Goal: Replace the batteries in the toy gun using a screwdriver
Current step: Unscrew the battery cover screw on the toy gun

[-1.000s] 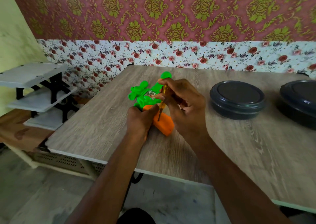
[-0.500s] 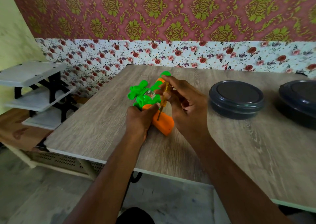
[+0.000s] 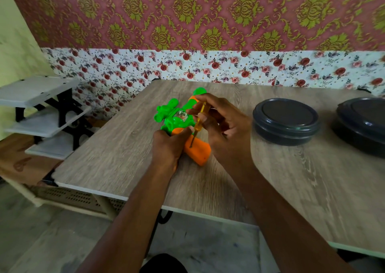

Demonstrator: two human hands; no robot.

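A green and orange toy gun (image 3: pixel 174 120) lies on the wooden table (image 3: pixel 116 158), barrel pointing away, orange grip toward me. My left hand (image 3: pixel 167 147) grips the gun near its orange grip and holds it down. My right hand (image 3: pixel 223 127) pinches a small screwdriver (image 3: pixel 199 120) with a yellow handle, held nearly upright. The metal tip of the screwdriver touches the orange grip. Part of the gun's body is hidden under both hands.
Two round dark lidded containers stand on the right of the table, one (image 3: pixel 286 120) close to my right hand, the other (image 3: pixel 362 124) at the edge of view. A white and black shelf rack (image 3: pixel 41 114) stands left of the table. The wallpapered wall runs behind.
My right hand's fingers have shifted round the screwdriver handle while its tip stays on the orange grip. My left hand and the gun have kept their place.
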